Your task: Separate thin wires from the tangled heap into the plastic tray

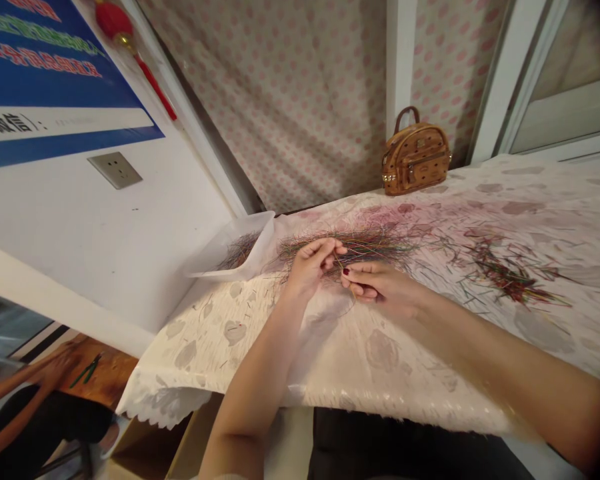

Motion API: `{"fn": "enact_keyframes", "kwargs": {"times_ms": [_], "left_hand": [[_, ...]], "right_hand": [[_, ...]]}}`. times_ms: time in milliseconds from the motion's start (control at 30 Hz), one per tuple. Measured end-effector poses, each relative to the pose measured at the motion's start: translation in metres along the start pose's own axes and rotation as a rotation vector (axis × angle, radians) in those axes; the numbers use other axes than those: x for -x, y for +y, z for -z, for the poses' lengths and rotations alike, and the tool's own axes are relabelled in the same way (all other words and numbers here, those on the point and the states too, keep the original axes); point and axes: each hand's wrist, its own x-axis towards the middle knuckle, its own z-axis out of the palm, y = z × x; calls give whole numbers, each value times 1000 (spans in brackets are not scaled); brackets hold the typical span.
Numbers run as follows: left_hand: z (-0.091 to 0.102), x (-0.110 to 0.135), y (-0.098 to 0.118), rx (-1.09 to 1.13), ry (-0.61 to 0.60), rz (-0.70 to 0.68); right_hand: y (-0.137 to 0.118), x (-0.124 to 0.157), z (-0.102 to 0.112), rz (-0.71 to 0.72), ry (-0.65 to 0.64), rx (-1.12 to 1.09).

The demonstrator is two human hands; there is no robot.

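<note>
The far wall is covered in pale cloth with pink dots. On the white left wall are a big blue paper sign, a red tassel, and a square white plug socket. A white-framed window sits far right.

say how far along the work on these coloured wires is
Some looks done: a bunch of wires already lies in the clear plastic tray. In hand: the left hand and right hand pinch strands from the pile. Still to do: that pile and a further clump on the cloth.

The single head-worn view looks forward and down, close above the left hand and right hand.
</note>
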Motion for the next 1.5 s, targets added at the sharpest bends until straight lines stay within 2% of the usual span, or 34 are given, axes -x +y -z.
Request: {"fn": "enact_keyframes", "kwargs": {"times_ms": [200,400,533,633,700,733,833,867,933,1100,1267,1500], "left_hand": [[29,-10,23,221,275,-101],[56,-13,36,242,428,-163],[63,-10,39,225,429,-172],[59,-6,42,178,315,-116],[50,-1,42,103,201,-72],[44,1,42,55,145,-55],[27,9,37,-97,26,-5],[21,11,34,-149,4,5],[12,13,28,-259,-28,3],[-6,15,13,-492,-86,-84],[-15,15,6,-543,-68,-135],[-14,13,0,-550,-36,-192]], "right_hand": [[3,2,-1,-73,-171,18],[6,2,-3,-168,-247,62],[12,4,-4,-210,-394,192],[16,3,-4,-172,-497,324],[16,1,-3,-67,-406,388],[14,0,-2,10,-297,421],[5,-1,1,272,138,479],[1,-1,2,341,250,472],[-6,1,4,428,389,443],[-13,5,8,487,487,475],[-13,5,7,467,531,549],[-11,4,9,409,540,541]]}}
